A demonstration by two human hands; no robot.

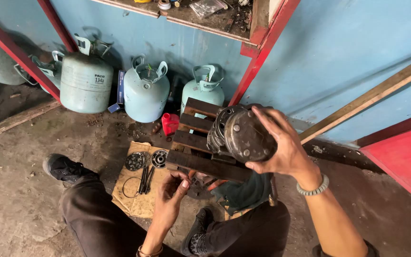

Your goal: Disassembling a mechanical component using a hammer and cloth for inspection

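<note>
One heavy, grimy compressor body is the thing most at risk: the right hand clasps it from the far side and top, fingers spread over its bolted round end plate, and it rests tilted on the near right corner of a dark slatted wooden stand. With only one hand on it and greasy metal under the fingers, I judge it could roll off that corner onto the foot or the floor, or pinch fingers against a slat. The left hand hovers below the stand's near edge with fingers curled narrowly, seemingly pinching something small that I cannot make out; a tiny part let go there could vanish on the dirty concrete floor. Counting: two round clutch discs and lie on one sheet of cardboard, near its far edge, with one thin wire ring and a bundle of dark rods or bolts, number unclear. Four pale blue-green gas cylinders stand or lie along the blue wall, one at the left frame edge and another half hidden behind a red post. One small red container sits between the cylinders and the stand, and one dark teal rag lies over the right knee.
</note>
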